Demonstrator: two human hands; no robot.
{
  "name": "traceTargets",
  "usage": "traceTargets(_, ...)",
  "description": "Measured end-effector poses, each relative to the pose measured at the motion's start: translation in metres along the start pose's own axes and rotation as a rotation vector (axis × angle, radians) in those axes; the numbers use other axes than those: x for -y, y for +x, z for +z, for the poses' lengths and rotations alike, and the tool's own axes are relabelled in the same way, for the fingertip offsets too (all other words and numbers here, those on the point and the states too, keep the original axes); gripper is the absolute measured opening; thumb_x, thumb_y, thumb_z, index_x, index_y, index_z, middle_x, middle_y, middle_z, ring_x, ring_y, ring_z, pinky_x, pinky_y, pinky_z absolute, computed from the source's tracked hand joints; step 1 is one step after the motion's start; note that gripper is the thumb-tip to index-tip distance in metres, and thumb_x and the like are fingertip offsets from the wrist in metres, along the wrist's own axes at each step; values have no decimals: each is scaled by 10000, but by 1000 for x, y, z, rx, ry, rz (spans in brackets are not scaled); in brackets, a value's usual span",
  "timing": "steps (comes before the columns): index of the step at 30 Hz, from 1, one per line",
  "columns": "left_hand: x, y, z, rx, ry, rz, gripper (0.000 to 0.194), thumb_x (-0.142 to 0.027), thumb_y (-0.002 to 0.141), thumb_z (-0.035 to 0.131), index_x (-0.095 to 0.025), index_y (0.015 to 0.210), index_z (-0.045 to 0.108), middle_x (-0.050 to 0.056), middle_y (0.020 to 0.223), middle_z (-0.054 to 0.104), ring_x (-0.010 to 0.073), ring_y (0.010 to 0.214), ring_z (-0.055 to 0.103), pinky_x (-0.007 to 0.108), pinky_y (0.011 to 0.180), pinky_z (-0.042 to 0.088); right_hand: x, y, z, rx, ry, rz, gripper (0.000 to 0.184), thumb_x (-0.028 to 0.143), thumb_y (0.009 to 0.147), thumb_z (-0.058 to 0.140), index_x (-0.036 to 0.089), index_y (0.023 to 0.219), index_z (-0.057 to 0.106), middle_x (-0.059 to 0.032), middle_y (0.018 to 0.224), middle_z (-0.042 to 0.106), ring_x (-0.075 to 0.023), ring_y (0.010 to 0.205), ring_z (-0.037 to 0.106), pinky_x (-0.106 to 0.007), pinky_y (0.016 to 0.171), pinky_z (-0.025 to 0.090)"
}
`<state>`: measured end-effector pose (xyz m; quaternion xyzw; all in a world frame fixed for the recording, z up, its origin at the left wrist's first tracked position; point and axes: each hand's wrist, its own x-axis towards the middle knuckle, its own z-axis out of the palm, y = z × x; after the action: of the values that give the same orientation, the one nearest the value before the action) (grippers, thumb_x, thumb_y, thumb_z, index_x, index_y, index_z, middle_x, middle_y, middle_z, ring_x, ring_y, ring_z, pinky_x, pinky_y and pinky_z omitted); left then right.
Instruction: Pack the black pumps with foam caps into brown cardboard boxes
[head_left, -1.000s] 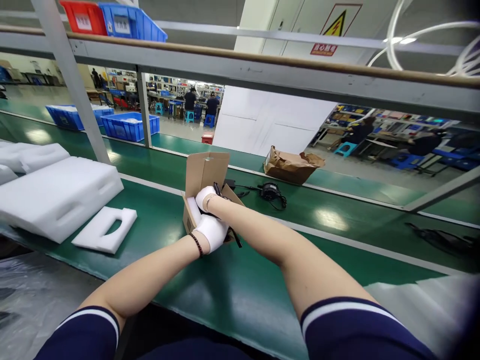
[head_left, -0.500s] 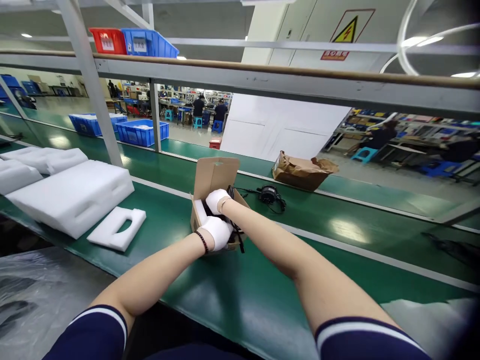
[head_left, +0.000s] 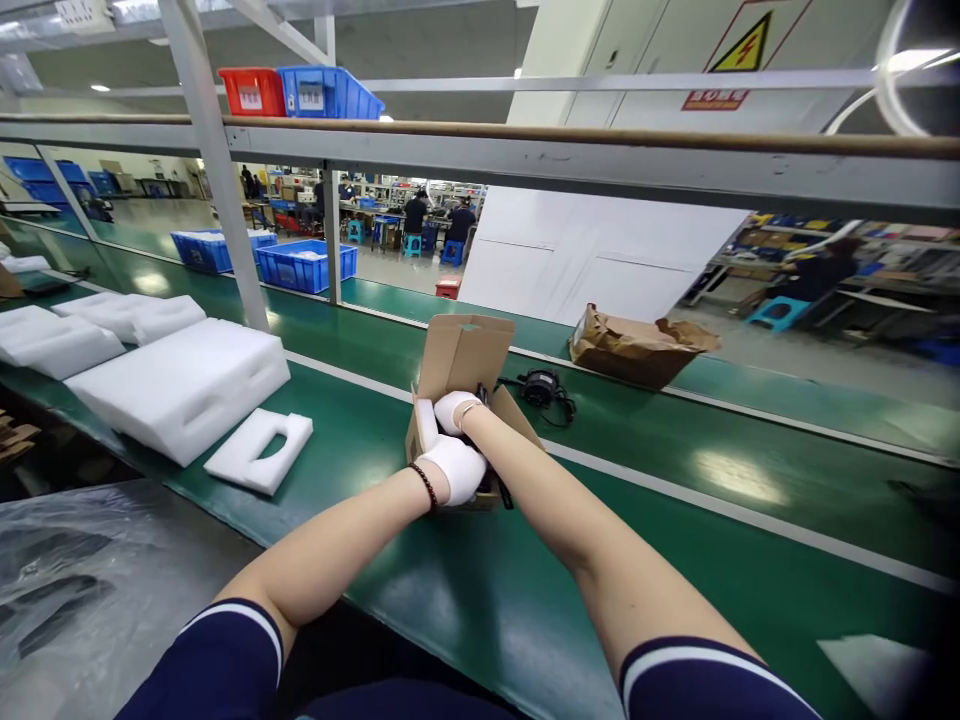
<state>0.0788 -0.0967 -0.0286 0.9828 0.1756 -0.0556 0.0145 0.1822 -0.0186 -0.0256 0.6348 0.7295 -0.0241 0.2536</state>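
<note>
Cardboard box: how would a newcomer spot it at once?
On the green bench, find the white-gloved left hand and right hand. Both are at the open cardboard box. Its straight edges set it apart from the crumpled brown package beyond.

- Here's the green worktop [head_left: 420, 600], glossy under the lights, and the open cardboard box [head_left: 466, 352] stands on its near stretch, flap up!
- To the left, flat on the green, a white foam plate [head_left: 232, 463] with a rounded cut-out, just beside the big foam block [head_left: 180, 385].
- Behind that block, more foam pieces [head_left: 52, 340], side by side.
- Over the white line now: a black corded device [head_left: 540, 387] lies on the middle strip.
- Far strip: crumpled brown paper packaging [head_left: 637, 350], and, well left, two blue tubs [head_left: 304, 270].
- Up on the shelf [head_left: 450, 145], a red bin [head_left: 251, 92] sits against a blue bin [head_left: 326, 95].
</note>
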Motion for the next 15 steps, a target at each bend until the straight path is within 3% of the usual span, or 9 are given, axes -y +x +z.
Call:
traceTargets(5,2,3,-16,130,0,-7,357,-211,870,591,-78,1198,637,197,1177,681,345,1013,676,449,821,560,-6,-10,-10,-54,19,-49,320,131,794,649,52,1090,746,-235,1075,708,-324,1027,684,-356,874,532)
traceTargets(8,17,10,-33,229,-21,104,470,-242,808,693,-144,1264,627,120,1274,662,291,1103,645,355,933,519,-2,-13,-17,-80,64,-21,327,140,837,611,44,1125,732,-244,1100,699,-327,1037,682,-355,866,529)
traceTargets(10,32,14,-43,290,-29,177,521,-264,780,732,-197,1285,623,55,1288,666,242,1134,629,277,959,487,-3,-22,-25,-58,98,-28,300,192,817,667,79,1081,753,-196,1059,723,-310,983,698,-328,840,532)
traceTargets(12,45,17,-48,321,-23,219,497,-284,804,704,-238,1292,622,15,1256,687,205,1099,640,235,928,479,-10,-41,-31,-60,124,-55,289,233,830,674,147,1094,755,-126,1086,731,-266,996,693,-282,858,516)
traceTargets(15,54,20,-42,314,8,236,490,-228,836,606,-315,1318,597,-6,1140,731,181,928,675,242,806,490,-25,-92,-27,-266,173,73,344,264,972,458,233,1224,690,-67,1212,694,-220,1098,652,-272,910,481)
